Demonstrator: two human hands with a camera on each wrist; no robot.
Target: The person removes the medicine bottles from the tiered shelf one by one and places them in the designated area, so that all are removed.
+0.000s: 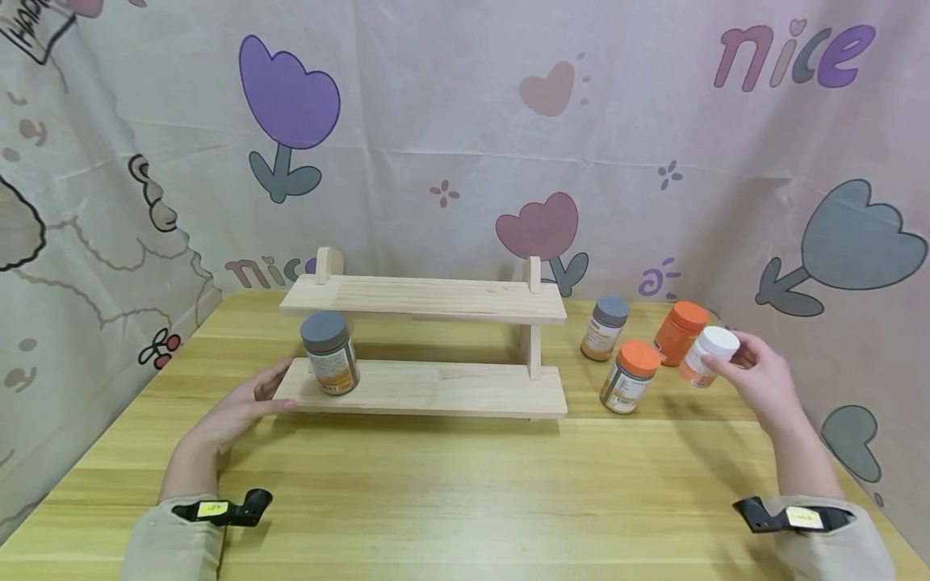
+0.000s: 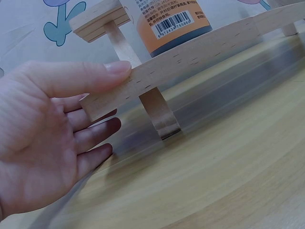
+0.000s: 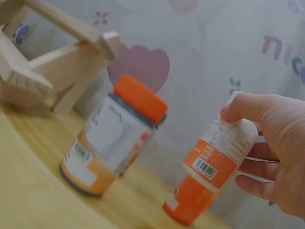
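Fingers (image 3: 256,186) of the right hand (image 1: 766,378) pinch a small white-and-orange plastic bottle (image 1: 698,369) near its white cap (image 1: 719,342), leaving its label (image 3: 212,160) uncovered, right of the pale wooden two-tier rack (image 1: 421,296); the left hand (image 1: 234,413) grips the lower board's (image 1: 443,387) end, probably steadying it.

Bright, even light across the head view, pale sheen at six o'clock on the surface (image 1: 465,492), soft shadow at four below the right hand (image 1: 759,377); and it's blurry at the right wrist, orange-capped jar (image 3: 108,138) smeared at eight o'clock
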